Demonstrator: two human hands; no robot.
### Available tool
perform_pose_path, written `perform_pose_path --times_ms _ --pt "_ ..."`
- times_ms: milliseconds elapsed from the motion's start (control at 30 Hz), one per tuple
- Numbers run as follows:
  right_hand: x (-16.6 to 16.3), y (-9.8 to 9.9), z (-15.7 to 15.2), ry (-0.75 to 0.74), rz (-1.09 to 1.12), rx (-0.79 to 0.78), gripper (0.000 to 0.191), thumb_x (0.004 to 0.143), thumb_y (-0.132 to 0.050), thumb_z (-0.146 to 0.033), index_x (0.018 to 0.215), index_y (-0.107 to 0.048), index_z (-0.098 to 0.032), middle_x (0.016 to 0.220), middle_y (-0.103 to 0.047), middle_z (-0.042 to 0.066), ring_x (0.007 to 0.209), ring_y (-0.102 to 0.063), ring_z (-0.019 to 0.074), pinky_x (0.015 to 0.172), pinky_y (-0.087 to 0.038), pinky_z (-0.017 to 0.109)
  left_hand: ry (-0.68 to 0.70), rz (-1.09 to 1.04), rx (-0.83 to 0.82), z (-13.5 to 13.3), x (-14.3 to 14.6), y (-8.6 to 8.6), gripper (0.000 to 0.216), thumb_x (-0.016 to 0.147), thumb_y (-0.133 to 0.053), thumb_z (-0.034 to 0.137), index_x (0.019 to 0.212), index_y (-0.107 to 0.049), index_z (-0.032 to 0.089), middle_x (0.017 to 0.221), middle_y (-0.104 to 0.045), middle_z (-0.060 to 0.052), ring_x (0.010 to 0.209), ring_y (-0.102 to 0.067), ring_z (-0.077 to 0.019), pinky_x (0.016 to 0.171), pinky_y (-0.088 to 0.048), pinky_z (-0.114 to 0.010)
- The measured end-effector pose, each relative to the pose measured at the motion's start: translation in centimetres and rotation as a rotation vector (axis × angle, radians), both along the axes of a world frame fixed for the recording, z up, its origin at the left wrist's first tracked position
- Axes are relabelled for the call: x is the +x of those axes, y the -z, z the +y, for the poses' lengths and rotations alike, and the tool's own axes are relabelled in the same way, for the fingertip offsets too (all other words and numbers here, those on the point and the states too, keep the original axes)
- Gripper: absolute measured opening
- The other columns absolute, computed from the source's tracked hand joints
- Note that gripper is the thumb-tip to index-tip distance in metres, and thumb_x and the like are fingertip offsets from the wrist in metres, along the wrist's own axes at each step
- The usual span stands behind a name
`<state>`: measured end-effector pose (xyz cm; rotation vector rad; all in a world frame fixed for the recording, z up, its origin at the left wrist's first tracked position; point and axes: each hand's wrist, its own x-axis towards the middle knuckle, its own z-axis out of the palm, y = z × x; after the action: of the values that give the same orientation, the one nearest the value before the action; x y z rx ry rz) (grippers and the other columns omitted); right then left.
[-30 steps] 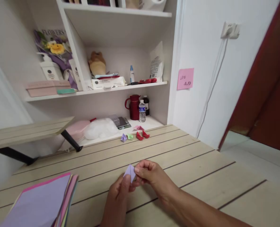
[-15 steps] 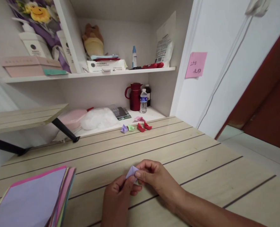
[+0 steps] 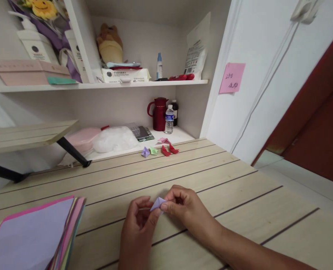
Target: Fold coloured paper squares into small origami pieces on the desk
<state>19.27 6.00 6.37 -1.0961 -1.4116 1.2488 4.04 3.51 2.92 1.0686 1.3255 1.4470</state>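
Note:
A small folded piece of lilac paper (image 3: 157, 203) is pinched between both my hands just above the wooden table (image 3: 239, 195). My left hand (image 3: 137, 228) grips it from below and the left with thumb and fingers closed. My right hand (image 3: 183, 208) pinches its right side, fingers curled. A stack of coloured paper sheets (image 3: 34, 236), lilac on top, lies at the table's near left corner.
Several small folded paper figures (image 3: 159, 150), purple, green, pink and red, sit at the table's far edge. Behind them a white shelf holds a red jug (image 3: 158, 113), a water bottle (image 3: 169, 120) and plastic bags. A pink note (image 3: 231, 77) hangs on the wall.
The camera tilted downward and came closer. Both hands stayed on the lilac paper, lowering it slightly toward the table while my left fingers shifted round it.

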Motion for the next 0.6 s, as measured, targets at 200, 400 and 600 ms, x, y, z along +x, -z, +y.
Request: perform_pose_path --times_ms 200,400,600 --pt "0.4 0.0 0.0 0.021 -0.125 0.148 0.022 0.074 -0.075 -0.035 0.063 -0.067 -0.018 0.068 -0.058 0.000 0.066 -0.052 0.0145 0.062 -0.041 0.027 0.023 0.022 -0.004 -0.4 0.0 -0.9 0.027 0.068 -0.077 0.044 0.076 -0.069 0.019 0.069 -0.065 0.001 0.068 -0.058 -0.0141 0.066 -0.044 -0.023" --pt "-0.1 0.7 0.3 -0.036 0.134 -0.157 0.041 0.063 -0.084 -0.051 0.066 -0.065 -0.016 0.058 -0.058 -0.001 0.059 -0.048 0.0128 0.059 -0.037 0.026 0.046 0.031 -0.045 -0.7 0.0 -1.3 0.029 0.068 -0.076 0.043 0.056 -0.065 0.019 0.056 -0.058 0.003 0.060 -0.052 -0.0117 0.059 -0.037 -0.021" --pt "-0.4 1.1 0.0 -0.123 0.124 -0.133 0.041 0.058 -0.088 -0.050 0.067 -0.063 -0.018 0.065 -0.054 -0.003 0.062 -0.047 0.0129 0.062 -0.037 0.026 0.015 -0.048 -0.089 -1.0 0.2 -1.7 0.031 0.066 -0.077 0.047 0.059 -0.067 0.019 0.054 -0.056 0.004 0.056 -0.053 -0.0121 0.059 -0.042 -0.022"
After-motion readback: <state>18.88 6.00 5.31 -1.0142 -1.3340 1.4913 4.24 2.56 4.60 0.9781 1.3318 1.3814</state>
